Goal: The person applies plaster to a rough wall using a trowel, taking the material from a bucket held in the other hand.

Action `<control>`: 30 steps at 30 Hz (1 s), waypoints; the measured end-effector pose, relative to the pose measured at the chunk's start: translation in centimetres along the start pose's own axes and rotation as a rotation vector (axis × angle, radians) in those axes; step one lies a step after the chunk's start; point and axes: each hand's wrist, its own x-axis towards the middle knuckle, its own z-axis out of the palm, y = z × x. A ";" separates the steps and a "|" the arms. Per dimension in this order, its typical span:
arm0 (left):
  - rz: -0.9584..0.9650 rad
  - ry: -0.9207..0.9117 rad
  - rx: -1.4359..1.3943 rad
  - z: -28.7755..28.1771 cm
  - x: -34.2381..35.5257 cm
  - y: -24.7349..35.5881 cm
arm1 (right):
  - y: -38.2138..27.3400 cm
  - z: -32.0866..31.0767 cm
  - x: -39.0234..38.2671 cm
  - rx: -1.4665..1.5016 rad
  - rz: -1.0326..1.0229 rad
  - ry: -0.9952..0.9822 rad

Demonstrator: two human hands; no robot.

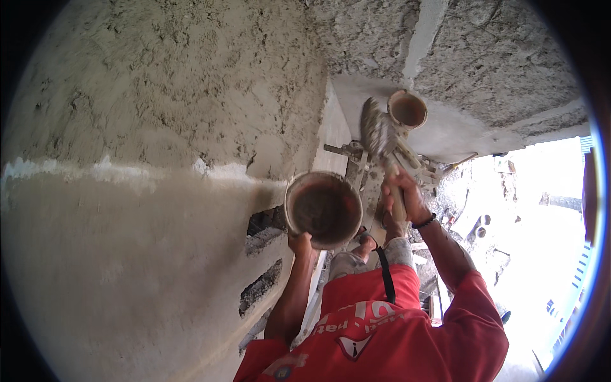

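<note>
A round, mortar-smeared bucket (324, 213) hangs in front of the wall, murky grey-brown inside. Its near rim is gripped by my left hand (303, 244), the thumb over the edge. To the right, my right hand (407, 196) is closed round the pale handle of a wide-headed hand tool (380, 134). The tool's grey, streaked head is smeared by motion; I cannot tell whether it is a brush or a trowel. Just beyond it, at the foot of the far wall, stands a second, smaller-looking bucket (407, 109), reddish inside.
On the left, the wall has rough plaster (191, 83) above a smooth band (127, 254). Broken openings (261, 288) line its lower side. Boards and rubble (414, 156) lie near my feet. Another roughly plastered wall (496, 57) rises ahead; bright daylight comes in at right.
</note>
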 end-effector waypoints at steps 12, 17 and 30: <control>-0.097 0.294 0.174 -13.4 -5.3 -3.5 | 7.4 4.3 17.9 -0.172 -0.788 0.587; -0.205 0.268 0.184 -11.6 -6.1 -5.8 | 22.8 6.4 25.9 -0.944 -0.816 0.417; -0.288 0.300 0.078 -15.6 -7.9 -6.1 | 23.7 4.1 20.5 -0.178 -0.039 0.298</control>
